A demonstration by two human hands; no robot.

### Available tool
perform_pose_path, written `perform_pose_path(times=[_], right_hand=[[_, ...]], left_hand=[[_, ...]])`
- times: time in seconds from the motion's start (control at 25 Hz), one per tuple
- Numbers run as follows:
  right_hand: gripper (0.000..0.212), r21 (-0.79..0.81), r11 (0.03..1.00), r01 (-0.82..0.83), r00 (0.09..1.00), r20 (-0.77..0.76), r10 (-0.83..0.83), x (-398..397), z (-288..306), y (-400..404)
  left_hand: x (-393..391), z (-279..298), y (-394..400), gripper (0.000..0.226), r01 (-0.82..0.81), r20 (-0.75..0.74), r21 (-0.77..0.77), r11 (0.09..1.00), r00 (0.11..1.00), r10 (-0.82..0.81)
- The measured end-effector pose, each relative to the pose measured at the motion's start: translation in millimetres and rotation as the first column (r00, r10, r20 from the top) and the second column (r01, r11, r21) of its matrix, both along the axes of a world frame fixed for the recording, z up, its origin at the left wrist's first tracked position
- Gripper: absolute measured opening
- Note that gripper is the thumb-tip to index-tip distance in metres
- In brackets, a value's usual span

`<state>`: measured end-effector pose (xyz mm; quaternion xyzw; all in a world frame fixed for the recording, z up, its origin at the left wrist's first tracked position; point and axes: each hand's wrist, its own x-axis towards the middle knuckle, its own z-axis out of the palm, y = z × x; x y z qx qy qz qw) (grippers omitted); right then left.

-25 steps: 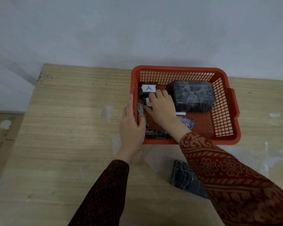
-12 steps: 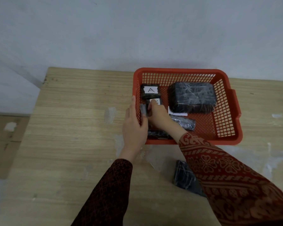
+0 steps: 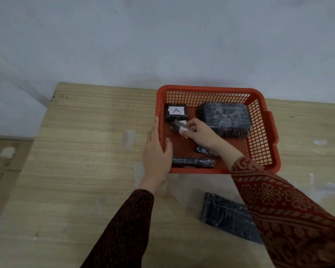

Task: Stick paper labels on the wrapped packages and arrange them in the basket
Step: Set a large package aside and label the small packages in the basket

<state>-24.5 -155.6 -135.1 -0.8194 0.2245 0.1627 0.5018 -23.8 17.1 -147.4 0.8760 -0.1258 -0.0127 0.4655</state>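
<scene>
A red plastic basket [image 3: 269,130] sits on the wooden table. Inside, at the back left, lies a small black package labelled "A" [image 3: 176,112]; a large black wrapped package [image 3: 225,118] fills the back right. A long thin package [image 3: 192,162] lies along the front wall, and another small one [image 3: 202,150] is half hidden under my wrist. My right hand [image 3: 199,133] is inside the basket, fingers shut on a small labelled package [image 3: 179,127] just in front of "A". My left hand [image 3: 157,151] grips the basket's left wall. A flat black package [image 3: 228,217] lies on the table outside.
The table [image 3: 81,151] meets a grey wall [image 3: 162,39] behind the basket. Its left edge drops to the floor [image 3: 6,161]. Pale patches and scraps of tape [image 3: 320,142] mark the tabletop on the right.
My right hand has lifted the small labelled package and tilted it, moving slightly right and back from the basket's left wall. My left hand stays on the basket wall.
</scene>
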Motion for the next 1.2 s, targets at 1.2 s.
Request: perform_pose_path(times=[1.2], right_hand=[[0.024, -0.747, 0.632, -0.203, 0.931, 0.052, 0.361, 14.9, -9.2, 32.8]], left_hand=[[0.5, -1.5, -0.2, 0.065, 0.003, 0.003, -0.005, 1.000, 1.000, -0.003]])
